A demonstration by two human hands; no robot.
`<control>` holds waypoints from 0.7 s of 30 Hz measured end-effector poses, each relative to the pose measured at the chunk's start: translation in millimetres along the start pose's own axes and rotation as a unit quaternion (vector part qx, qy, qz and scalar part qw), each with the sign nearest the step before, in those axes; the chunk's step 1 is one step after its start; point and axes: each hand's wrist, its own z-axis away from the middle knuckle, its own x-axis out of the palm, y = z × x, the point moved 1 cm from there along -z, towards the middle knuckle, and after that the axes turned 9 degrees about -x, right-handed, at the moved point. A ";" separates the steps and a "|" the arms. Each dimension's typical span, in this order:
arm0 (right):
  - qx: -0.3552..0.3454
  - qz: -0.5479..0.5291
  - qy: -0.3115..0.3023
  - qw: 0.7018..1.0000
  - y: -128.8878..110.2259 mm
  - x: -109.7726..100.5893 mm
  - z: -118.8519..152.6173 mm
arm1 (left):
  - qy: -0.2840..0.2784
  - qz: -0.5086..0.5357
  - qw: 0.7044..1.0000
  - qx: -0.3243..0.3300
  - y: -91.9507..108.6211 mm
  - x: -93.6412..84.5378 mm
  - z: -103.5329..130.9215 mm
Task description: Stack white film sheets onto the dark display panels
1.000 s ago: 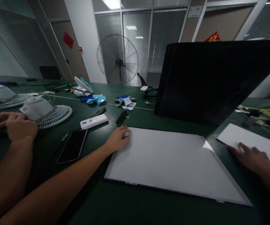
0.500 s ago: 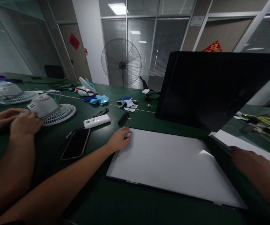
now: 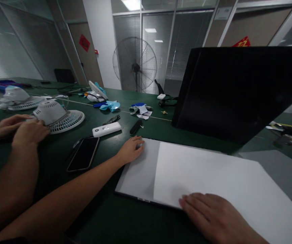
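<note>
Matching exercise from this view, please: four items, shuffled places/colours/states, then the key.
Items
1. Left hand
2. Right hand
3. Phone
4. Fan blade piece

Places, colours, states
A. Flat on the green table, screen dark
B. At the far left corner of the pale panel
C. Light blue
D. At the near edge of the white sheet, which overlaps the panel

Right pairs: 1-B, 2-D, 3-A, 4-C
</note>
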 end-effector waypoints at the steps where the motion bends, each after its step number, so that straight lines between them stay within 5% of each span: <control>1: -0.014 -0.019 0.016 1.000 -4.2 -4.0 -6.4 | 0.000 0.010 1.000 0.002 0.4 -0.3 0.2; 5: -0.032 -0.052 0.035 0.998 -5.8 -9.5 -12.5 | -0.006 0.038 0.999 0.004 3.8 -3.0 1.1; 11: 0.066 -0.085 0.090 0.990 -6.2 -10.0 -9.8 | -0.024 0.046 0.999 -0.006 8.4 -6.3 1.5; 17: -0.008 -0.129 0.003 0.992 -0.2 -16.3 -15.2 | -0.038 -0.010 0.999 0.008 9.2 -6.4 4.7; 21: 0.057 -0.055 -0.025 0.997 13.6 -7.5 -0.8 | -0.034 -0.036 0.998 0.025 6.8 -4.9 5.3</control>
